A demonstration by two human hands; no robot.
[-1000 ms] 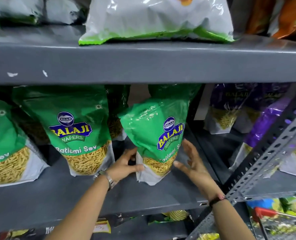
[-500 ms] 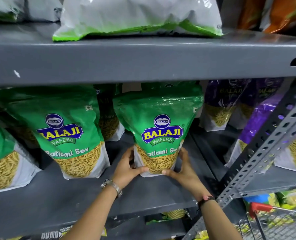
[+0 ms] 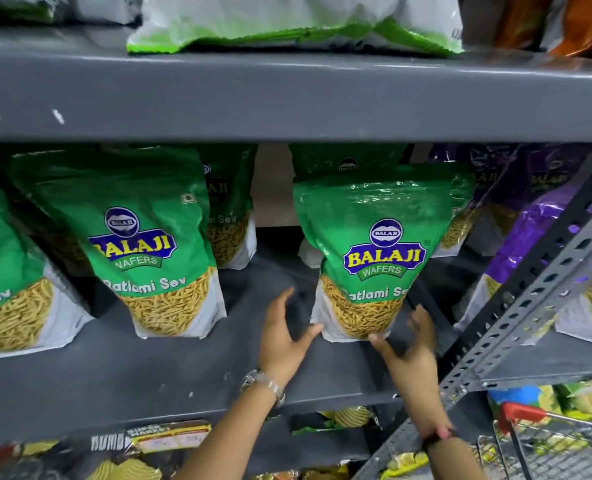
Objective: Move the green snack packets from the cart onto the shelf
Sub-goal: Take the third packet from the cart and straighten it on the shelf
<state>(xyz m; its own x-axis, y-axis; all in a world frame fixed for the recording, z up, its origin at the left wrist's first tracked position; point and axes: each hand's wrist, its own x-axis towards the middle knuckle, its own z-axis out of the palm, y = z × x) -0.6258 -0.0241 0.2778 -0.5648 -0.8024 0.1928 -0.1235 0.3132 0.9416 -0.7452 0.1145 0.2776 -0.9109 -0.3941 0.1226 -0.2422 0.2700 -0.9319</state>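
A green Balaji Ratlami Sev packet point(image 3: 377, 251) stands upright on the grey middle shelf point(image 3: 170, 372), facing me. My left hand point(image 3: 286, 336) is just left of its base with fingers spread, only the thumb near the packet's corner. My right hand point(image 3: 409, 344) is at the base's lower right, fingers apart and blurred, holding nothing. More green packets stand to the left, one in front point(image 3: 149, 244) and another at the far left point(image 3: 7, 282), with others behind. The wire cart point(image 3: 547, 448) shows at the bottom right.
Purple packets point(image 3: 537, 237) fill the shelf to the right, beyond a slanted perforated metal upright point(image 3: 544, 296). The grey upper shelf point(image 3: 287, 95) carries a white and green bag point(image 3: 298, 26). Yellow packets lie on the lower shelf point(image 3: 128, 472).
Both hands turned the packet to face forward, slid it right, then came off its base with fingers spread. The view shifted.
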